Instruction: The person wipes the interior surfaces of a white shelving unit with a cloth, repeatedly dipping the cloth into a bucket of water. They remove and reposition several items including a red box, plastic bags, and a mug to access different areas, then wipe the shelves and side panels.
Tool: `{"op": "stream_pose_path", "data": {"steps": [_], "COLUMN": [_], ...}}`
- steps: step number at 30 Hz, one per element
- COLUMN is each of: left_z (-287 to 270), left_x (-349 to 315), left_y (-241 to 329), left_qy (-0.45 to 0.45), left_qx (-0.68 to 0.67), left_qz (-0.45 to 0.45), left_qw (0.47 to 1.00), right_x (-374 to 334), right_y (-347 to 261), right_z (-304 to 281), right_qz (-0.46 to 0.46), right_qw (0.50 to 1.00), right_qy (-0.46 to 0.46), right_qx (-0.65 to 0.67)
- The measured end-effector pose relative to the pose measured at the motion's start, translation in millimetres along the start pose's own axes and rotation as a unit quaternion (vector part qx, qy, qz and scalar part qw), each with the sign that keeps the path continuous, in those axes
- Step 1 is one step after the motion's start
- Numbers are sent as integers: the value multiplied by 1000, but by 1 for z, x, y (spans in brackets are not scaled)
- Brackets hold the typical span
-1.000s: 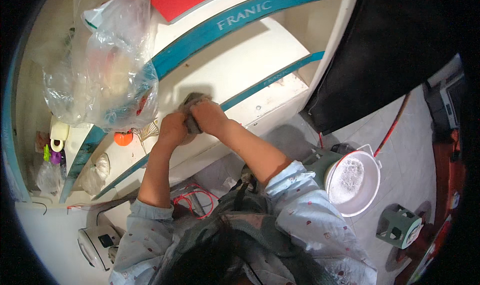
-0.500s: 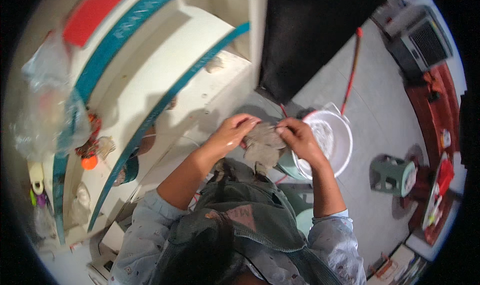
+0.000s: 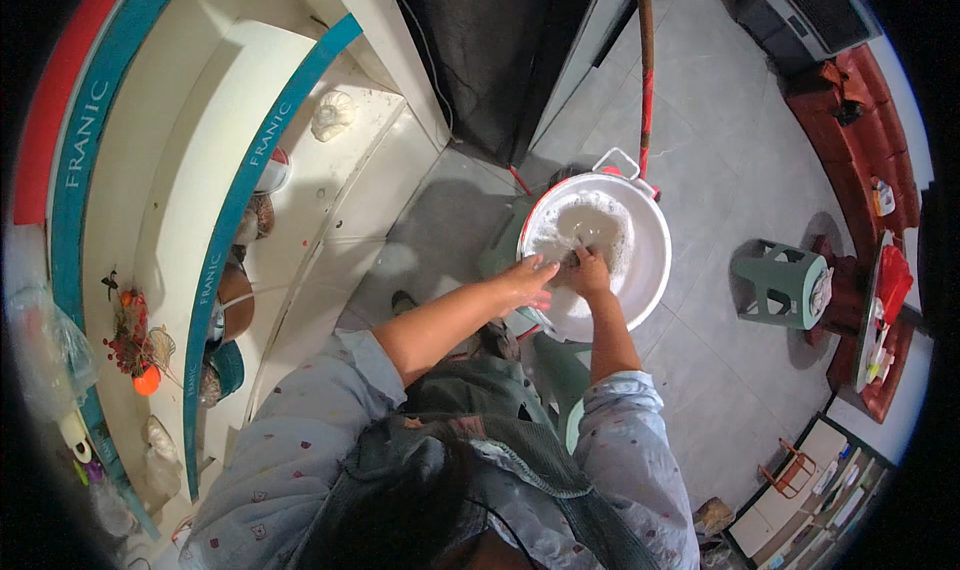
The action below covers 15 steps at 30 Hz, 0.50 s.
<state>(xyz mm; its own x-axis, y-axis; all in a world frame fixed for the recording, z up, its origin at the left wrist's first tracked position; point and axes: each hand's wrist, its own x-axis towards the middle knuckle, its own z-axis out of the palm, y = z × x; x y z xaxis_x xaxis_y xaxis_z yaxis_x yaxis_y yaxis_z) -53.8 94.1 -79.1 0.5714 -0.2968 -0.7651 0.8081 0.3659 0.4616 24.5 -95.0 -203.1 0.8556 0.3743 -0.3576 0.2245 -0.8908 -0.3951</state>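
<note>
A white bucket (image 3: 655,260) of cloudy, foamy water (image 3: 588,225) stands on the grey tiled floor in front of me. My right hand (image 3: 592,270) is down inside it, closed on a dark grey cloth (image 3: 570,261) at the water's edge. My left hand (image 3: 528,278) rests with spread fingers on the bucket's near rim and holds nothing. Both forearms reach forward from pale, dotted sleeves.
A white shelf unit with teal edges (image 3: 300,220) curves along the left, with a crumpled white lump (image 3: 333,115) on it. A red pole (image 3: 645,70) leans at the bucket. A green stool (image 3: 785,285) stands to the right, and a black panel (image 3: 500,50) is behind.
I have turned from the shelf unit to the bucket. The cloth that both hands held against the shelf, then above the bucket, is now down in the water in my right hand.
</note>
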Motion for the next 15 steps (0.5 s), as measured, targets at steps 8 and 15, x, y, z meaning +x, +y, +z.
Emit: {"op": "stream_pose_path", "data": {"steps": [8,15], "left_z": [25,32], "left_x": [58,100], "left_y": [-12,-9], "left_qy": [96,-42], "left_qx": [-120,-292], "left_qz": [-125,8], "left_qw": [980,956], "right_x": [-6,-82], "right_y": [3,-103], "right_z": [-4,-119], "right_qz": [73,68], "right_qw": [938,868], "right_qy": [25,-7], "right_qx": [337,493]}}
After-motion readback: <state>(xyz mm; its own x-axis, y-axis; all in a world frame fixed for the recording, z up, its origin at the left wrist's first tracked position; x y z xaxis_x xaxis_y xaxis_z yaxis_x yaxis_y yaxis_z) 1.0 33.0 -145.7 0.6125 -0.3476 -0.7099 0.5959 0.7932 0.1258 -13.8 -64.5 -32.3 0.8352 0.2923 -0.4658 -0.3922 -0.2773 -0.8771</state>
